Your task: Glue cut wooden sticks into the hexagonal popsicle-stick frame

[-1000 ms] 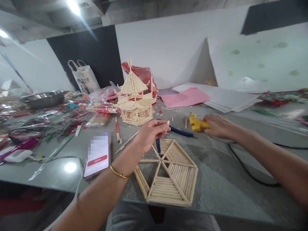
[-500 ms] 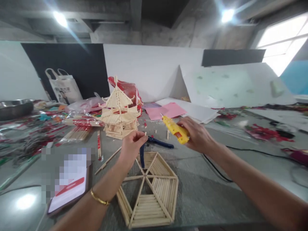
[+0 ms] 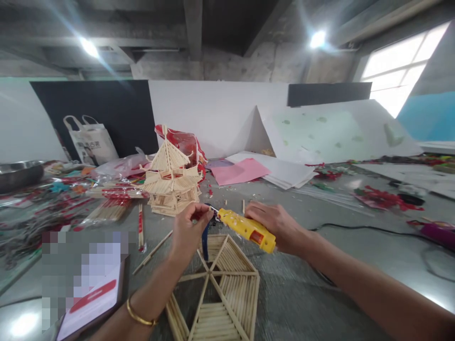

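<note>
My right hand (image 3: 268,220) grips a yellow hot glue gun (image 3: 245,228), its nozzle pointing left. The nozzle tip is right at the fingertips of my left hand (image 3: 190,227), which pinches a short piece of wooden stick (image 3: 210,208), mostly hidden by the fingers. Below lies an octagon-like stick frame (image 3: 232,293) with spokes; some of its wedges are filled with rows of sticks, others are open. Blue-handled pliers (image 3: 205,244) lie behind the frame, partly covered by my left hand and the glue gun.
A stick pagoda (image 3: 172,182) stands behind my left hand. At the left are a phone (image 3: 90,298), loose sticks (image 3: 152,252) and bagged sticks (image 3: 110,210). Pink paper (image 3: 241,171) lies at the back. A black cable (image 3: 355,227) crosses the table at the right.
My right hand has brought the glue gun left and down, so its nozzle now meets my left fingertips. My left hand keeps its pinch. The view has tilted up slightly.
</note>
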`<state>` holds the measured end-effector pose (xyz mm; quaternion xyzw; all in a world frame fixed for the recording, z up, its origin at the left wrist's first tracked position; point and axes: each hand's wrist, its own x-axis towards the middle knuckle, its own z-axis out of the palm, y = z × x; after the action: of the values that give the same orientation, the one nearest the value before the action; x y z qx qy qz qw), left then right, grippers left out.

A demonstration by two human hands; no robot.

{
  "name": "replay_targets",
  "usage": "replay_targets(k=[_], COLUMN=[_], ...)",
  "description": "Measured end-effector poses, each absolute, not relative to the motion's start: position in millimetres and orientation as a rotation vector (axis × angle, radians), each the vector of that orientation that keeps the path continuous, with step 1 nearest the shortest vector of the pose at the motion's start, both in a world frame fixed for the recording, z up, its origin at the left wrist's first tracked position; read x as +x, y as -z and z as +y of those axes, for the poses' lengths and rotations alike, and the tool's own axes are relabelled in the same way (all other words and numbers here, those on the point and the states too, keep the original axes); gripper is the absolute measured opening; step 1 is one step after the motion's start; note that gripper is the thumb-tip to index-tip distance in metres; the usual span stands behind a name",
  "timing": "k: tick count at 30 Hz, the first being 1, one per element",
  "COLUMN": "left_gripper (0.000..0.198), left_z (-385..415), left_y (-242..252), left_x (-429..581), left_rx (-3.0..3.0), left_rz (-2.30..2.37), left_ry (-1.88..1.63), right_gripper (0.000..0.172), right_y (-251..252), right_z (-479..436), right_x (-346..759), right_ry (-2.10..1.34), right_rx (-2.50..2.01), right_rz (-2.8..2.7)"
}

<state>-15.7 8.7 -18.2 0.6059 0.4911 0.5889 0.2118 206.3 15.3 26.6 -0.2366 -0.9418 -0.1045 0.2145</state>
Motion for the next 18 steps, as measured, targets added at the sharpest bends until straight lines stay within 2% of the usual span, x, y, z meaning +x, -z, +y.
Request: replay_targets(k=[18], left_gripper=[0.015], left_z=[5.9], left_y=[17.2], left_x=[-18.1], left_rx=[1.834], left_rz=[1.479], left_ry=[-1.649], right_gripper=[0.009], right_y=[-28.6], right_z=[13.3], right_x=[204.8], right_ry=[0.300], right_rx=[-0.649], right_rz=[-2.626])
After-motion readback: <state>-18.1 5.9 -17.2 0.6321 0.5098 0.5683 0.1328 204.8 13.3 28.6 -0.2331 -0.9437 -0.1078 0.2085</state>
